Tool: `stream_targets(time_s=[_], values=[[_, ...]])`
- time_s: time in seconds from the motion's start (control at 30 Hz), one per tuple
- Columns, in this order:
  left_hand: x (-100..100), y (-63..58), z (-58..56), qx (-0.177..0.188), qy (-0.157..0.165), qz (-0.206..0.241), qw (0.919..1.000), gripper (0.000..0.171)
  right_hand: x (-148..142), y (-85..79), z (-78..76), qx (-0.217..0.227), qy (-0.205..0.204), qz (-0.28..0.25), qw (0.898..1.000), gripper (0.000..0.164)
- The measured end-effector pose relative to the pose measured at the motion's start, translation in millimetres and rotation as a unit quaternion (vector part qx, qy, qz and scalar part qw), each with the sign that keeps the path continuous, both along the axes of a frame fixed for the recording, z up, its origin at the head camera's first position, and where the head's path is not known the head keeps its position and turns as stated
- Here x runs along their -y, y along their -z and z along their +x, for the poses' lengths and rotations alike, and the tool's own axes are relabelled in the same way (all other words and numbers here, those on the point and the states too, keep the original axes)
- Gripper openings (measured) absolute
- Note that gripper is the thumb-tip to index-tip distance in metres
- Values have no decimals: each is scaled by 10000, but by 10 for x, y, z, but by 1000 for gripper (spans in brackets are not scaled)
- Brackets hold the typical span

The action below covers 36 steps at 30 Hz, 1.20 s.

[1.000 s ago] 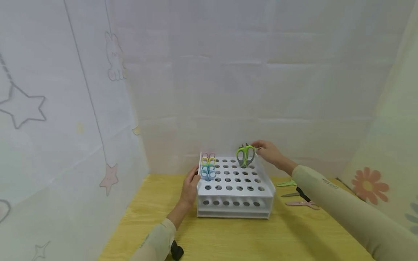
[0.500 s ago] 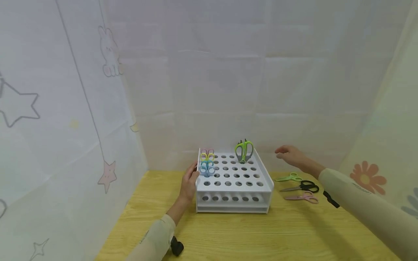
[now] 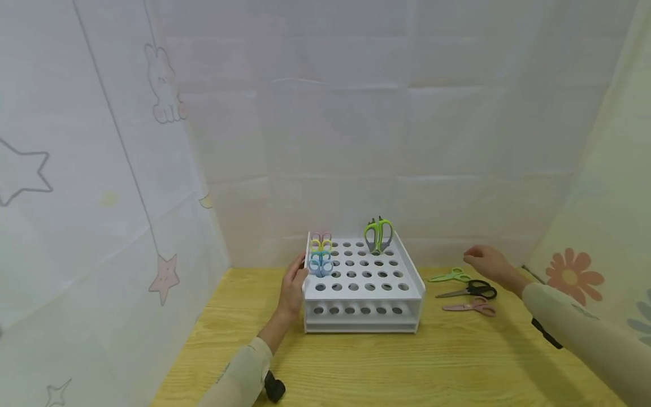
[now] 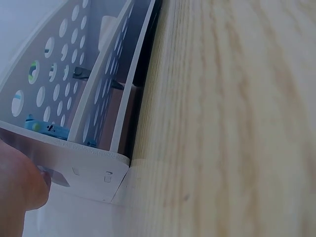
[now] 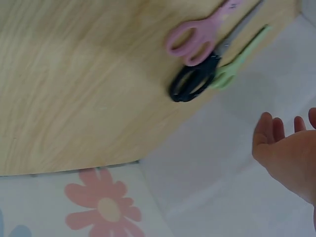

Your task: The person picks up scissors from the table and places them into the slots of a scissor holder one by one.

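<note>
My left hand (image 3: 291,288) grips the left side of a white rack (image 3: 363,301) with rows of round holes; a digit lies at a slot in its side panel (image 4: 89,173) in the left wrist view. Small scissors with pink, yellow, teal and blue handles (image 3: 321,265) stand in its left column. Green-and-grey-handled scissors (image 3: 378,244) stand at the back right. My right hand (image 3: 490,264), holding nothing, hovers over light green scissors (image 3: 443,277), black-handled scissors (image 3: 455,293) and pink scissors (image 3: 459,307), which lie on the table right of the rack.
The yellowish wood-grain table (image 3: 366,367) carries the rack and the loose scissors. A pale curtain (image 3: 330,141) hangs close behind the rack. Patterned curtains with a star (image 3: 165,277) and a flower (image 3: 571,277) close off both sides.
My right hand has left the back right of the rack and moved rightward to above the loose scissors. The left hand keeps its hold on the rack.
</note>
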<state>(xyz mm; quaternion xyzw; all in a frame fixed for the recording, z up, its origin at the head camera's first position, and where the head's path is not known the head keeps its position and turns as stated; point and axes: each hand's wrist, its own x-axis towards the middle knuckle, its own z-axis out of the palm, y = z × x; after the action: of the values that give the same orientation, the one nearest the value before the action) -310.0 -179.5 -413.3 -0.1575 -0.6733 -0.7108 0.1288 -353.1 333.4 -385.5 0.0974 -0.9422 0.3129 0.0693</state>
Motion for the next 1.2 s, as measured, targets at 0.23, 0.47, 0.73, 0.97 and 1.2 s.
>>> stream_targets(time_s=[0.23, 0.47, 0.73, 0.97, 1.2], values=[[9, 4, -9, -57, -7, 2, 10000, 48, -276, 287, -24, -557, 255, 90, 9981, 42], [4, 3, 12, -119, -108, -210, 9997, 47, -457, 622, -76, -986, 272, 399, 9940, 25], [5, 105, -106, -93, -48, -113, 9999, 48, -552, 820, -138, -883, 46, 892, 9921, 31], [-32, 289, -258, -189, -252, -4, 9995, 50, -567, 876, -123, -474, 64, 858, 9952, 29], [2, 182, -195, -78, -116, -107, 9998, 49, -583, 913, -153, -268, 163, 1087, 9936, 28]])
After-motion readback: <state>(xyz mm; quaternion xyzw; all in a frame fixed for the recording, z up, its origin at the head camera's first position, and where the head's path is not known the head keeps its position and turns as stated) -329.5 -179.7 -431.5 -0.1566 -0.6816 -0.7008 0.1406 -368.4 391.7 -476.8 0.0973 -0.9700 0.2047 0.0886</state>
